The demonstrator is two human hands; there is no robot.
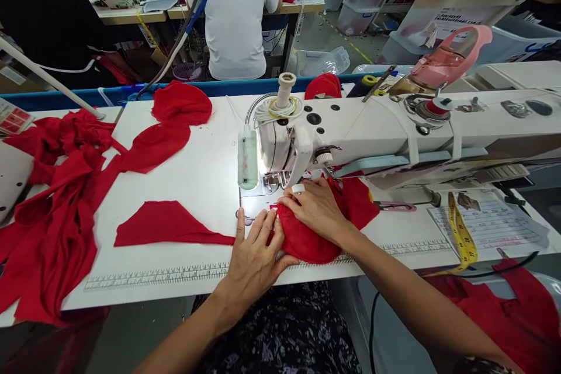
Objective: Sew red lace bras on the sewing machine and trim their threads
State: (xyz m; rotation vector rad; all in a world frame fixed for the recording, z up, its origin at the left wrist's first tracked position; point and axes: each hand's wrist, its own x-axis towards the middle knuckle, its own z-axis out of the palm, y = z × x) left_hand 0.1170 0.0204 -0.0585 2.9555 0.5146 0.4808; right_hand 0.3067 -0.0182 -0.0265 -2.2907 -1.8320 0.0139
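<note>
A red fabric piece (307,241) with a rounded lower edge lies on the white sewing machine table, left of and below the machine head. My right hand (322,207) rests over it, fingers bent and pressed into the cloth, a white band around one finger. Beside its left edge, my left hand (258,248) lies flat with fingers apart; the index fingertip and thumb touch the cloth. Just beyond the hands stands the sewing machine (280,152), its lamp lit; the needle area is partly hidden. A flat red cut piece (169,223) tapers toward my left hand.
Red fabric (65,198) is heaped at the left, with a strip (160,143) trailing from it. A printed ruler (175,274) runs along the front edge. Right are small scissors (397,207), a yellow tape measure (462,234) and papers (499,225). Two people sit ahead.
</note>
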